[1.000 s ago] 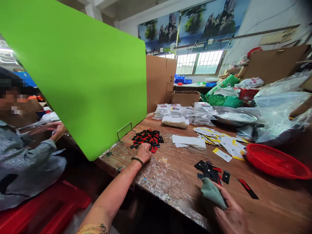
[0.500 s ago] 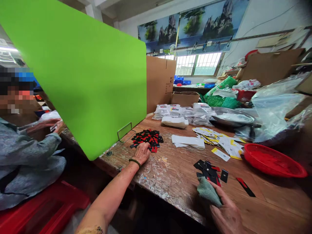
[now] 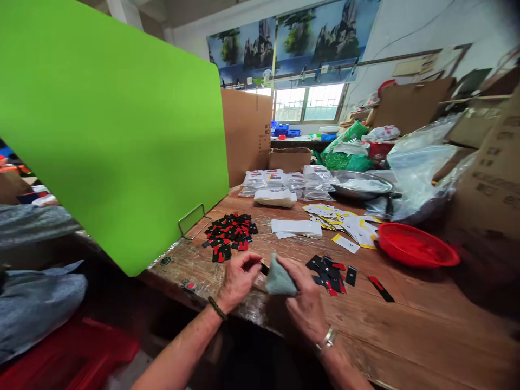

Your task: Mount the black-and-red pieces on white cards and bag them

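Near the table's front edge, my left hand (image 3: 239, 279) is closed, its fingertips at one end of a small flat black piece (image 3: 264, 268). My right hand (image 3: 306, 300) grips a folded grey-green cloth (image 3: 280, 277), which meets the other end of that piece and partly hides it. Beyond my left hand lies a heap of black and red flat pieces (image 3: 229, 230). To the right of my right hand is a smaller pile of similar pieces (image 3: 331, 273), with a single black and red strip (image 3: 381, 289) apart from it.
White slips (image 3: 296, 228) and yellow-edged cards (image 3: 353, 226) lie mid-table. Behind them stand stacked clear-bagged packs (image 3: 284, 183). A red basin (image 3: 418, 246) and a metal pan (image 3: 361, 184) are on the right. A green partition (image 3: 142, 124) with a wire stand (image 3: 194, 222) borders the left.
My left hand has drawn back from the heap toward me with a black piece. My right hand has brought the cloth left from the small pile to meet it. The view has turned right.
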### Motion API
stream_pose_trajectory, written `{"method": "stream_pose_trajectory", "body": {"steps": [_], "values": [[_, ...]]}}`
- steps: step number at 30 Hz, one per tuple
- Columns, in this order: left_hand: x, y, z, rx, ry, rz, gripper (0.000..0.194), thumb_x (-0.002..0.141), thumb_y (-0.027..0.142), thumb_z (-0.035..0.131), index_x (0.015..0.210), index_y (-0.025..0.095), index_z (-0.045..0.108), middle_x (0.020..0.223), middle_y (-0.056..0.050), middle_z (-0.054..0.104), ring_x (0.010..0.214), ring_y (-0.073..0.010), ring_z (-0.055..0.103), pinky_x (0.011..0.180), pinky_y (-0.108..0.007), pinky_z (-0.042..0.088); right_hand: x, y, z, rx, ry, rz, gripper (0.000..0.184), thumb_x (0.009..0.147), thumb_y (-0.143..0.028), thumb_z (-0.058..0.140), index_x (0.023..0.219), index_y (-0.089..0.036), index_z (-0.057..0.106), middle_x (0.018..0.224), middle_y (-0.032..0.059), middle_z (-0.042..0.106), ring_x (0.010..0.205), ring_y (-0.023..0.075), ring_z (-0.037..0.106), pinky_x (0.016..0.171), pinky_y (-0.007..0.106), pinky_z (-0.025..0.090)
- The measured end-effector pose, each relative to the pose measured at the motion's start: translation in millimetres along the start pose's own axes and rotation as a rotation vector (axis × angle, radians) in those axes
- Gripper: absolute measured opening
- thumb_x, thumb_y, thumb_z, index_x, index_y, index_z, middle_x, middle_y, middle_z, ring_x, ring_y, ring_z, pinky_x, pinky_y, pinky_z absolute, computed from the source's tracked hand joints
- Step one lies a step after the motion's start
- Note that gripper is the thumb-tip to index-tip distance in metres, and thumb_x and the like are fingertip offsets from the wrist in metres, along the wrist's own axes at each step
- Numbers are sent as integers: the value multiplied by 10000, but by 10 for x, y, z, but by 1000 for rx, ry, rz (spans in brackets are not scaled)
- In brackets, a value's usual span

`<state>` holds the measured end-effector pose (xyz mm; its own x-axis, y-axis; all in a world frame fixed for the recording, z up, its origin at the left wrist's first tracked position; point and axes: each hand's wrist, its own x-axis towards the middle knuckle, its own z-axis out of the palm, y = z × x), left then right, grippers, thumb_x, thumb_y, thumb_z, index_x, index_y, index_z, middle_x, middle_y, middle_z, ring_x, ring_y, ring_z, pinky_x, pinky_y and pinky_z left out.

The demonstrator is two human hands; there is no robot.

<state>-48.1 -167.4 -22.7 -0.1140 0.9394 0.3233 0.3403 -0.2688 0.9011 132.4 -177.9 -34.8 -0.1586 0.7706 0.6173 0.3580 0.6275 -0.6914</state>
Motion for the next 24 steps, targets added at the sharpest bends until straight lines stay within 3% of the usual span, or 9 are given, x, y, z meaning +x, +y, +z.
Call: {"method": "stream_pose_trajectory", "body": {"steps": [2, 4, 7, 10, 13, 15, 17, 20, 24], "values": [[-92, 80, 157, -125, -75, -37, 151, 769, 258, 610, 858, 169, 693, 813, -35, 708, 757, -154, 650, 715, -252, 520, 17, -30, 66, 20, -54, 18, 742, 520, -84, 410, 1224, -205, 609, 1182, 63, 664, 1092, 237, 607, 959, 378, 481], [-71, 84, 248, -200, -60, -88, 127, 751, 246, 615, 829, 167, 677, 760, -20, 684, 687, -138, 634, 670, -245, 520, -47, 34, 12, 11, -94, 104, 691, 535, -83, 412, 1181, -203, 625, 1115, 60, 693, 1027, 235, 638, 899, 350, 504], [134, -8, 416, -272, -23, -163, 110, 711, 219, 630, 807, 166, 643, 691, 12, 640, 563, -107, 592, 576, -232, 514, -224, 250, -286, -67, -47, 282, 608, 569, -113, 416, 1124, -197, 649, 1081, 57, 710, 978, 235, 655, 853, 320, 500], [376, -79, 775, -241, -58, -207, 95, 738, 174, 586, 821, 158, 630, 690, 13, 635, 529, -98, 588, 541, -228, 514, -410, 489, -684, -151, 104, 470, 602, 589, -189, 434, 1153, -166, 644, 1022, 66, 727, 888, 244, 671, 763, 299, 504], [508, -59, 1157, -146, -117, -190, 166, 758, 107, 549, 872, 150, 661, 718, -11, 664, 573, -117, 618, 590, -260, 537, -562, 662, -997, -246, 227, 632, 597, 591, -285, 455, 1132, -142, 662, 857, 60, 735, 726, 252, 666, 621, 291, 489], [525, -41, 1233, -100, -131, -151, 199, 723, 82, 602, 885, 157, 692, 792, -32, 694, 701, -149, 649, 714, -300, 548, -652, 742, -1119, -310, 255, 701, 604, 603, -334, 462, 1140, -143, 665, 825, 70, 726, 693, 265, 656, 580, 306, 474], [491, -58, 1078, 40, -152, -26, 254, 711, 60, 621, 921, 171, 710, 901, -50, 702, 866, -175, 643, 853, -319, 514, -739, 807, -1180, -361, 258, 737, 613, 614, -360, 470, 1158, -151, 660, 910, 100, 722, 739, 287, 658, 598, 333, 478], [361, -153, 475, 471, -114, 166, 315, 772, 53, 550, 1023, 178, 693, 1033, -76, 661, 1010, -191, 586, 945, -325, 455, -852, 876, -1187, -381, 234, 738, 604, 623, -378, 484, 1162, -164, 652, 1072, 133, 692, 859, 323, 656, 652, 368, 491], [213, -340, -412, 972, 126, -84, 259, 814, 190, 585, 1055, 150, 670, 1085, -127, 632, 1053, -259, 545, 971, -400, 406, -894, 890, -1116, -379, 185, 674, 604, 641, -409, 481, 1183, -192, 636, 1132, 126, 673, 899, 336, 652, 679, 389, 495]]}}
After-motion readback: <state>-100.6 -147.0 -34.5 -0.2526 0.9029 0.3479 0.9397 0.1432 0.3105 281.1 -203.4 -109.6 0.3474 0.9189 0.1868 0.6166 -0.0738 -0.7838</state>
